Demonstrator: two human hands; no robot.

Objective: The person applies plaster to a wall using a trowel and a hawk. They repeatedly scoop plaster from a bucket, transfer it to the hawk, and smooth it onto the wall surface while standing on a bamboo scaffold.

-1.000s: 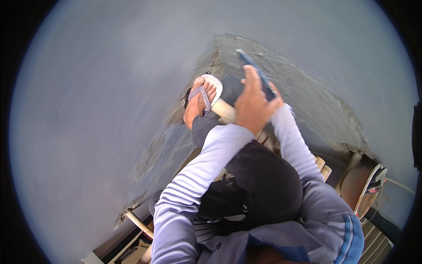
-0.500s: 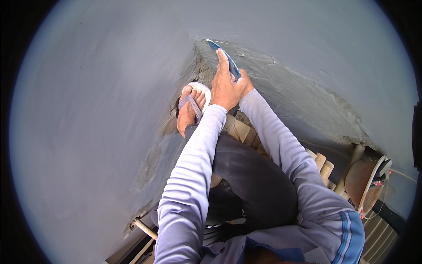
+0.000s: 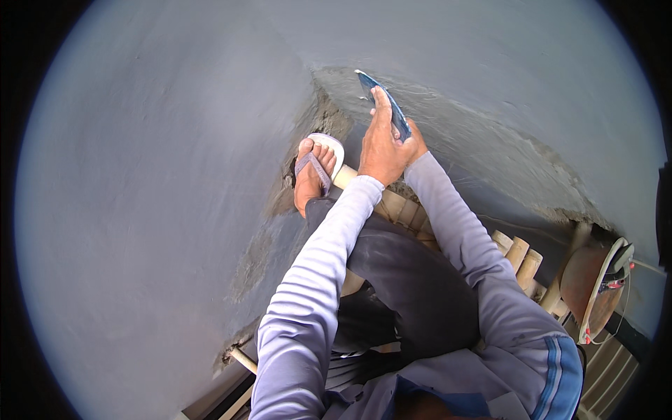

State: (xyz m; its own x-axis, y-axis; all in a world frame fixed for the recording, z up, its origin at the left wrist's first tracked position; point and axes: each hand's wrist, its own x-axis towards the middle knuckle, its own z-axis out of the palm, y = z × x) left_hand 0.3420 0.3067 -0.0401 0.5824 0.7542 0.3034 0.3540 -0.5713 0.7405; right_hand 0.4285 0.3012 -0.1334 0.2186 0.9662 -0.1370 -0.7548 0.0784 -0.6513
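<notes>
The left hand (image 3: 382, 155) is on the blue float (image 3: 397, 115), its index finger stretched up along the blade and the fingers closed about the tool's lower part; the right hand (image 3: 418, 142) meets it from the other side, at the float's lower end, but is mostly hidden behind the left, so I cannot tell how its fingers are set; the float leans, its pale-tipped upper end to the left, in front of the rough grey patch (image 3: 483, 133) on the right-hand wall (image 3: 532, 63), near the corner; whether it touches the patch, I cannot tell; the left-hand wall (image 3: 154, 175) is smooth grey, with broken plaster low along the corner; just beside that, a foot (image 3: 306, 185) in a white-soled sandal (image 3: 333, 149) with a mauve strap rests by a bamboo pole (image 3: 345, 176); more bamboo (image 3: 516, 253) shows under and beside the dark trousers (image 3: 420, 280); both arms wear pale sleeves (image 3: 297, 301); far to the right a reddish-brown bucket (image 3: 579, 283) stands tilted, with something partly red at its pale rim.
</notes>
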